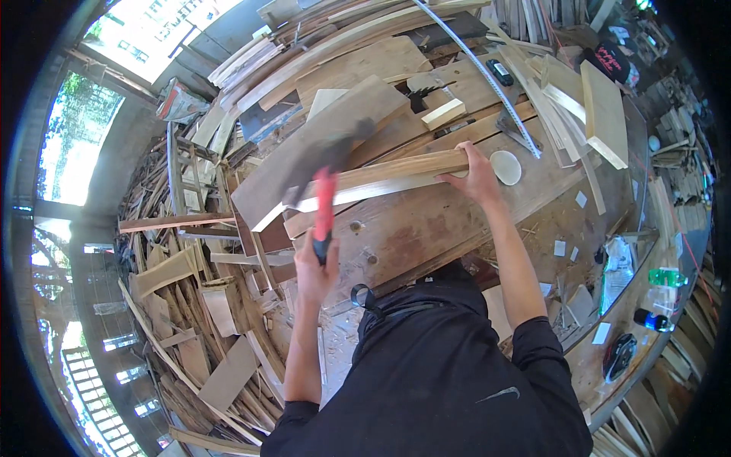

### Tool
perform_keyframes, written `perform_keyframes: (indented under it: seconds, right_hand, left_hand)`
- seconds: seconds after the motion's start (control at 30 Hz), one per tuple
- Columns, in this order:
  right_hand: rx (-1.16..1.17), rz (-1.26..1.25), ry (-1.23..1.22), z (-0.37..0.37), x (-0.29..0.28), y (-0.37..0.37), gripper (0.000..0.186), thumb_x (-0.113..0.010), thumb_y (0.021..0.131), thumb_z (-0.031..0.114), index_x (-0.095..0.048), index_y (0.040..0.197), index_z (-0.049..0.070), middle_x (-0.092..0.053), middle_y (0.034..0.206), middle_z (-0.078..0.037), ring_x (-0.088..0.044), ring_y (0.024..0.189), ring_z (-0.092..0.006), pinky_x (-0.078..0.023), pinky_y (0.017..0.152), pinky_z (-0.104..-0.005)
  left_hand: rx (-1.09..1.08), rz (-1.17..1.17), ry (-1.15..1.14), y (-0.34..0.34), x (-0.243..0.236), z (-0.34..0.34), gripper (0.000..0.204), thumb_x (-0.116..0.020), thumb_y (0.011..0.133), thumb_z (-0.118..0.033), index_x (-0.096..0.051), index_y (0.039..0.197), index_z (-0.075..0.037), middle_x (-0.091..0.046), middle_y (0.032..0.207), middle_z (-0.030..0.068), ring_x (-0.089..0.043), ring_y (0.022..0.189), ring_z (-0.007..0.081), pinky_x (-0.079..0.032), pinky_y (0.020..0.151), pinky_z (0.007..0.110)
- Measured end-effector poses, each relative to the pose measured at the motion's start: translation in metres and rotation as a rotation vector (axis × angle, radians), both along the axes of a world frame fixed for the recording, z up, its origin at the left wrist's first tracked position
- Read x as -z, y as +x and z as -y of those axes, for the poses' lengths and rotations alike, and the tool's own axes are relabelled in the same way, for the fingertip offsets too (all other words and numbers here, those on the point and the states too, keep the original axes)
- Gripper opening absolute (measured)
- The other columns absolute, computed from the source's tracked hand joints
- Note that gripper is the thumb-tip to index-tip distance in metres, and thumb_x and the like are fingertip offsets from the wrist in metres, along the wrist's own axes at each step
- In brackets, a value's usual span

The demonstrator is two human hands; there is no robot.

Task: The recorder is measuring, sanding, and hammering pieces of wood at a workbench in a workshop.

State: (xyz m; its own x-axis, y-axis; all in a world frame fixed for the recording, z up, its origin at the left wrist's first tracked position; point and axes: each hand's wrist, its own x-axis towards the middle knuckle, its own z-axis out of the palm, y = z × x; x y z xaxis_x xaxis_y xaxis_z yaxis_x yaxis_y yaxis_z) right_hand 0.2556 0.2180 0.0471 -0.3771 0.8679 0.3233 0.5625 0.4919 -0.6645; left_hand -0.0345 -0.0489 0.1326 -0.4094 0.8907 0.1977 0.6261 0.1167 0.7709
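Observation:
My left hand (316, 268) is closed around the red and black handle of a hammer (325, 199). Its dark head is smeared by motion, over the left end of a long wooden strip (396, 167). At the strip's right end, my right hand (478, 179) grips it with thumb and fingers. The strip lies across a worn wooden workbench (426, 228), and its pale side faces me. Whether the hammer touches the wood cannot be told. Just right of my right hand is a round whitish disc or shallow dish (505, 167).
A wide brown board (304, 152) lies beyond the strip, near a short wood block (444, 113). A metal ruler (487, 72) slants across the back. Thick planks (605, 114) stand at the right. Scrap wood (221, 312) is heaped on the left. A plastic bottle (667, 277) lies far right.

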Motion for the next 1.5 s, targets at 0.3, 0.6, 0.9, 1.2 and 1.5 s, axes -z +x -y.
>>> perform_keyframes:
  seconds: [0.3, 0.6, 0.9, 1.2, 1.5]
  right_hand:
    - [-0.016, 0.019, -0.033, -0.003, 0.011, 0.006, 0.078, -0.095, 0.072, 0.049, -0.054, 0.123, 0.007, -0.071, 0.114, -0.02, -0.071, 0.107, -0.0441, -0.058, 0.085, -0.0516]
    - [0.02, 0.014, -0.043, -0.006, 0.011, 0.006, 0.081, -0.095, 0.072, 0.051, -0.051, 0.124, 0.007, -0.073, 0.107, -0.022, -0.071, 0.103, -0.0472, -0.059, 0.083, -0.0527]
    - [0.033, -0.018, -0.085, -0.002, 0.01, 0.005, 0.079, -0.095, 0.072, 0.049, -0.051, 0.123, 0.009, -0.074, 0.103, -0.025, -0.072, 0.1, -0.0484, -0.059, 0.081, -0.0537]
    - [-0.016, -0.09, -0.06, -0.006, 0.008, 0.008, 0.077, -0.097, 0.071, 0.047, -0.053, 0.122, 0.009, -0.075, 0.105, -0.022, -0.072, 0.102, -0.0466, -0.059, 0.083, -0.0525]
    - [-0.017, -0.062, -0.094, -0.006, 0.006, 0.006, 0.072, -0.097, 0.073, 0.035, -0.055, 0.124, 0.009, -0.075, 0.112, -0.021, -0.071, 0.108, -0.0459, -0.059, 0.087, -0.0505]
  left_hand:
    - [0.046, -0.038, -0.225, 0.016, 0.012, -0.01, 0.023, -0.068, 0.102, -0.023, -0.062, 0.112, -0.004, -0.055, 0.064, 0.0161, -0.059, 0.054, 0.03, -0.045, 0.056, 0.042]
    - [0.14, -0.07, -0.141, 0.015, 0.003, -0.029, 0.018, -0.069, 0.101, -0.015, -0.062, 0.114, -0.004, -0.061, 0.069, 0.0179, -0.068, 0.061, 0.0345, -0.05, 0.06, 0.041]
    - [0.176, -0.174, -0.036, 0.004, -0.039, -0.07, 0.016, -0.07, 0.102, -0.017, -0.063, 0.108, -0.004, -0.054, 0.062, 0.0113, -0.058, 0.052, 0.0219, -0.044, 0.053, 0.036]
    - [0.282, -0.014, -0.099, 0.038, 0.013, -0.062, 0.016, -0.069, 0.1, -0.014, -0.062, 0.11, -0.004, -0.056, 0.062, 0.013, -0.062, 0.053, 0.0256, -0.044, 0.053, 0.042]
    - [0.245, -0.083, 0.021, 0.036, -0.042, -0.095, 0.021, -0.071, 0.099, -0.014, -0.063, 0.117, -0.005, -0.055, 0.062, 0.0149, -0.059, 0.053, 0.0303, -0.045, 0.054, 0.04]
